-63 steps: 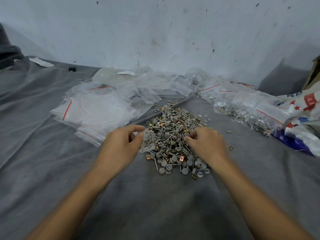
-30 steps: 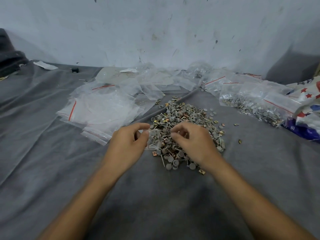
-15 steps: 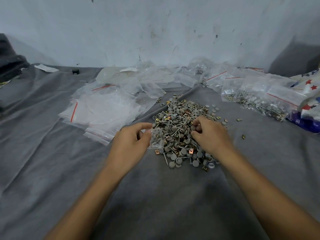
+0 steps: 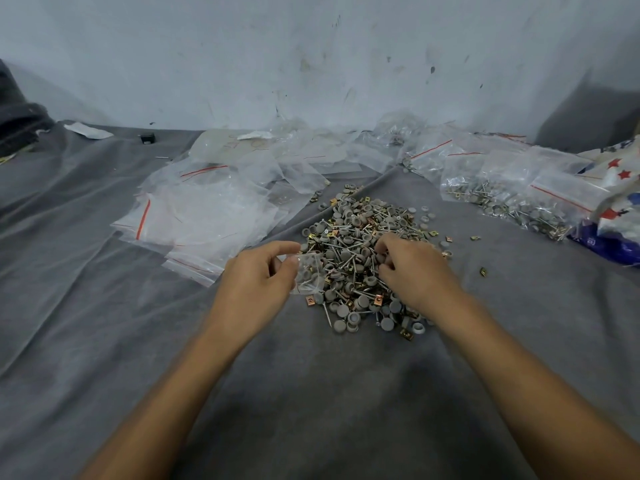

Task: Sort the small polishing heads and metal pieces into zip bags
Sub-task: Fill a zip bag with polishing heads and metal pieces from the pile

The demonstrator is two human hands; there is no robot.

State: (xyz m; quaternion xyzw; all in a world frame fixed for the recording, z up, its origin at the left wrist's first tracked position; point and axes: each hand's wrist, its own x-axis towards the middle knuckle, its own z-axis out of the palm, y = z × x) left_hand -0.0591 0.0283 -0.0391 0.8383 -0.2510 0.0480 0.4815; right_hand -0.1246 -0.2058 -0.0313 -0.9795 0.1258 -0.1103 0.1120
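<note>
A heap of grey polishing heads, thin metal shanks and small brass-coloured square pieces [image 4: 360,237] lies on the grey cloth [image 4: 311,393] in the middle of the view. My left hand [image 4: 256,282] pinches a small clear zip bag [image 4: 309,273] at the heap's left edge; a few pieces show inside it. My right hand [image 4: 412,271] rests on the right side of the heap, its fingertips curled down among the pieces. Whether those fingers hold a piece is hidden.
Empty clear zip bags with red strips [image 4: 207,216] lie in a pile at the left and back. Filled bags [image 4: 519,202] lie at the right, beside a star-patterned bag [image 4: 620,216]. Stray pieces [image 4: 482,270] dot the cloth. A stained wall [image 4: 311,64] closes the back.
My right hand moved left to the bag's mouth, then back right onto the heap. My left hand kept its hold on the small bag, nearly still.
</note>
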